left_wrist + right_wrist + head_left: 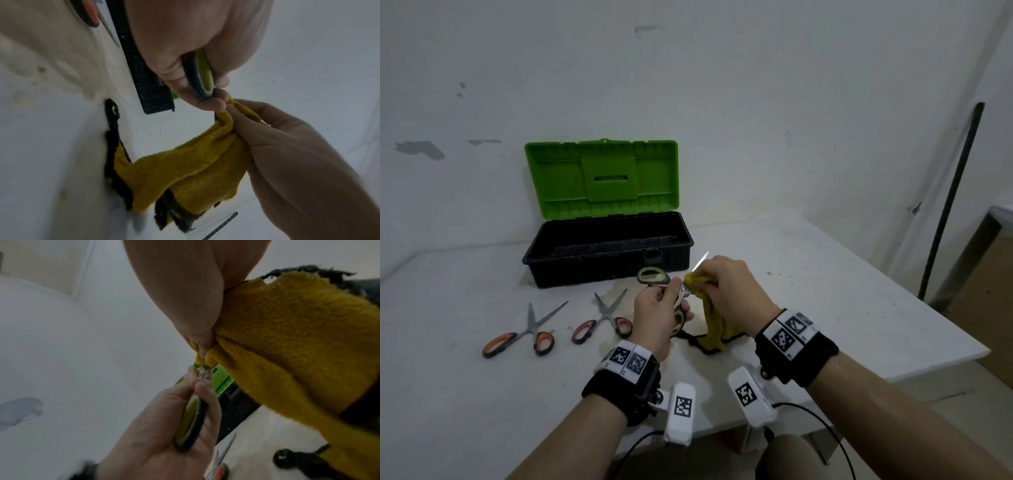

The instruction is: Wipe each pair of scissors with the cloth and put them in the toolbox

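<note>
My left hand (659, 310) grips the green-handled scissors (653, 276) by the handles (202, 73), just above the table in front of the toolbox. My right hand (726, 287) pinches the yellow cloth (714, 323) around the blades near the pivot (203, 369); one blade tip (702, 261) sticks out past my fingers. The cloth's lower end (185, 172) trails on the table. The black toolbox (607, 248) stands open with its green lid (602, 178) upright and looks empty. Orange-handled scissors (524, 337) and red-handled scissors (602, 320) lie open on the table to my left.
The white table (825, 291) ends at its right edge (945, 329) close to my right wrist. A dark pole (952, 202) leans against the wall at the right. The white wall stands directly behind the toolbox.
</note>
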